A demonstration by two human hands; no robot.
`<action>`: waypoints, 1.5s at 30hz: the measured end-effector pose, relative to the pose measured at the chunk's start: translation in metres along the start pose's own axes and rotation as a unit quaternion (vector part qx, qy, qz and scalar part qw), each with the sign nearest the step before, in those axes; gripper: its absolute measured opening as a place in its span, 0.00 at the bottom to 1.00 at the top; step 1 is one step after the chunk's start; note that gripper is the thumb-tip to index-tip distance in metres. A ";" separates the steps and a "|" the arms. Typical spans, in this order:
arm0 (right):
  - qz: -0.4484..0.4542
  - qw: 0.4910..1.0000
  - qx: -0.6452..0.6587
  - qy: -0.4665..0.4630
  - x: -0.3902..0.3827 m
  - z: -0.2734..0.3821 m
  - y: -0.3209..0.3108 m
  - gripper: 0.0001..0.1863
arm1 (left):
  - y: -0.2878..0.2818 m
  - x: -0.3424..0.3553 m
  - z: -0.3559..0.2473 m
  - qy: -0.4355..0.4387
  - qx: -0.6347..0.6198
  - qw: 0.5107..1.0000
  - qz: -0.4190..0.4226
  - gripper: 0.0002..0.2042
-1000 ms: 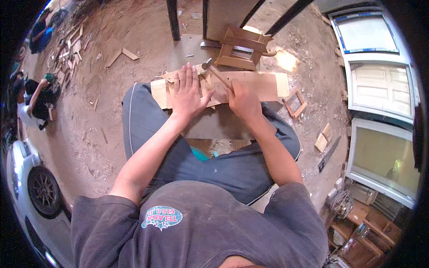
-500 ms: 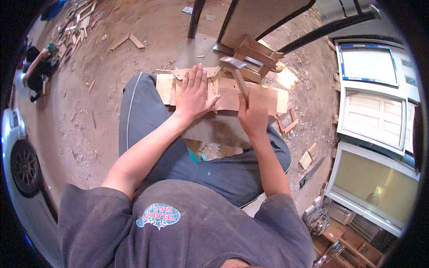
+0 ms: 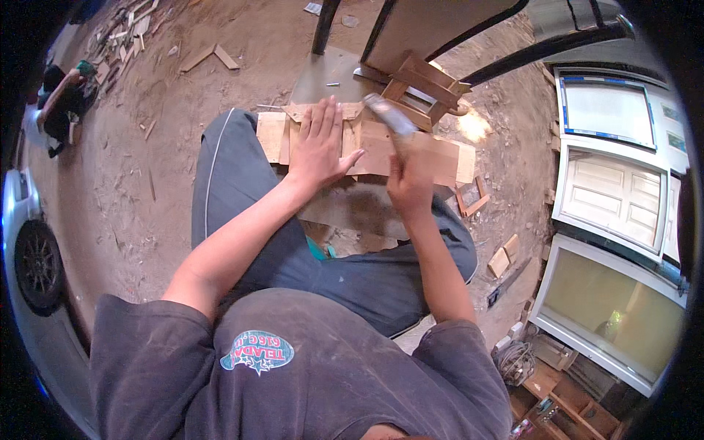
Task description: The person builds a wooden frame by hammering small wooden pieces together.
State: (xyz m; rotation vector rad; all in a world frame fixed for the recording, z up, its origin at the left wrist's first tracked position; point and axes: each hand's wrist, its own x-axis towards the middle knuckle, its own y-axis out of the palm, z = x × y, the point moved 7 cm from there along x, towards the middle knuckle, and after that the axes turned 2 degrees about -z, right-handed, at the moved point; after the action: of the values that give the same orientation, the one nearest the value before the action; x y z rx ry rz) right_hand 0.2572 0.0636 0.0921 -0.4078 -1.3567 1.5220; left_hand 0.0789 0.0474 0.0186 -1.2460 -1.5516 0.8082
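My left hand (image 3: 317, 147) lies flat with fingers stretched out on a small wooden strip (image 3: 290, 111) and pale pieces beneath it, across a longer board (image 3: 447, 150) at my knees. My right hand (image 3: 411, 180) grips a hammer (image 3: 389, 114) by its handle, just right of my left hand and over the board; the hammer's head is motion-blurred. Beyond the board, a small brown wooden frame (image 3: 411, 81) leans by dark posts. A short metal piece (image 3: 333, 84) lies on the grey sheet (image 3: 315, 77).
Wood scraps (image 3: 132, 29) litter the dirt floor. A person (image 3: 55, 110) crouches at far left above a car wheel (image 3: 40, 268). White-framed panels (image 3: 609, 191), a coil of wire (image 3: 513, 363) and wooden pieces (image 3: 502, 260) line the right. Dark posts (image 3: 499, 66) stand at the back.
My right hand and the hammer have moved rightward, away from my left fingers, and the hammer's head is now blurred. My left hand still lies on the wood. The view has shifted slightly.
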 end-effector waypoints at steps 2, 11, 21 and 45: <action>0.082 0.995 -0.057 0.019 -0.008 -0.015 0.032 0.11 | 0.001 0.001 0.000 -0.002 -0.007 1.000 0.001 0.49; -0.059 0.997 0.043 -0.033 -0.010 -0.002 0.006 0.09 | -0.001 0.001 -0.001 -0.003 0.003 1.000 0.010 0.49; 0.054 0.993 0.059 0.092 -0.014 -0.002 0.014 0.13 | 0.001 0.001 0.002 -0.010 -0.001 1.000 -0.003 0.47; 0.067 0.994 -0.066 0.053 -0.009 -0.021 0.031 0.13 | 0.003 0.001 -0.004 -0.001 -0.002 1.000 0.004 0.44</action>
State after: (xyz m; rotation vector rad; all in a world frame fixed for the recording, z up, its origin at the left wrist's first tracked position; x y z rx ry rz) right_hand 0.2638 0.0718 0.0553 -0.6647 -1.3716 1.5006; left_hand 0.0837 0.0492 0.0176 -1.2559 -1.5505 0.8121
